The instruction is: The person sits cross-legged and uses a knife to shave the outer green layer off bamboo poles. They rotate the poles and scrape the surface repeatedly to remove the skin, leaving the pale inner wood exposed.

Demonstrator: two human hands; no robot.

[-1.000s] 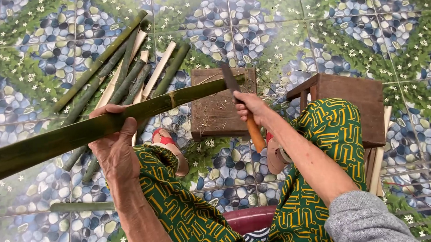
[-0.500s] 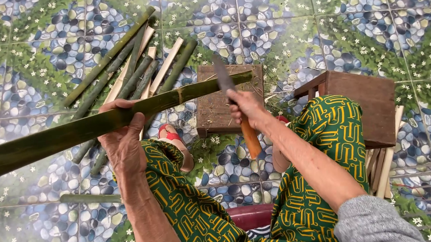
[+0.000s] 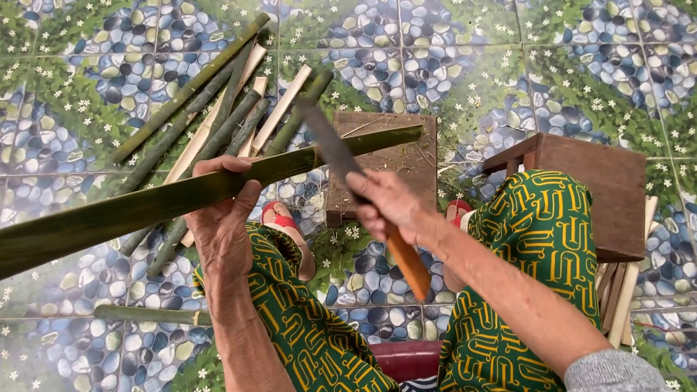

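Two bare hands work over a patterned tile floor (image 3: 513, 51), seen from above. Left hand (image 3: 222, 223) is closed around a long green bamboo strip (image 3: 133, 207), fingers curled over its upper edge and thumb pressed against the near side, holding it at a slight slant from the lower left of the view up toward the right. Far end of the strip reaches over a small dark wooden block (image 3: 397, 159) that sits on the floor between the person's feet. Right hand (image 3: 391, 206) is wrapped tight on the orange wooden handle (image 3: 409, 263) of a large knife, its dark blade (image 3: 327, 143) raised and blurred, crossing just above the bamboo strip near the block; whether the edge touches the strip cannot be told. Behind the strip, on the floor, lies a loose heap of split bamboo pieces (image 3: 222, 108), some green, some showing pale inner faces, fanned out toward the top left. One more green length (image 3: 148, 315) lies flat on the tiles below the left forearm. Brown wooden stool (image 3: 595, 187) stands at the right beside the person's knee, with pale slats (image 3: 626, 302) leaning just under it. Green and yellow patterned trousers (image 3: 535, 236) cover both legs, and red sandals (image 3: 280, 218) show at the feet
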